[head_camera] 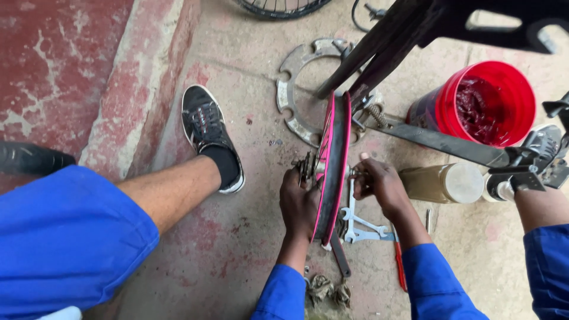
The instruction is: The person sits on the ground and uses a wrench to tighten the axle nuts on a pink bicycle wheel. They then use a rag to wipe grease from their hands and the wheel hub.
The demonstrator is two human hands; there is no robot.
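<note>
A bicycle wheel [333,160] with a black tyre and pink rim stands upright on edge, seen from above. My left hand [298,200] grips the toothed sprocket cluster [307,166] on the wheel's left side. My right hand [379,184] is closed around the axle end on the right side, fingers curled tight. Flat silver spanners [360,228] lie on the ground just under my right hand. A red-handled tool [400,266] lies beside my right forearm.
A red bucket [524,95] of dark liquid stands at right, a cloudy plastic jar [444,182] lying next to it. A metal ring plate [291,95] lies beyond the wheel under a dark bike frame [379,41]. My shoe [207,127] rests left; a raised red step [59,65] runs along the left.
</note>
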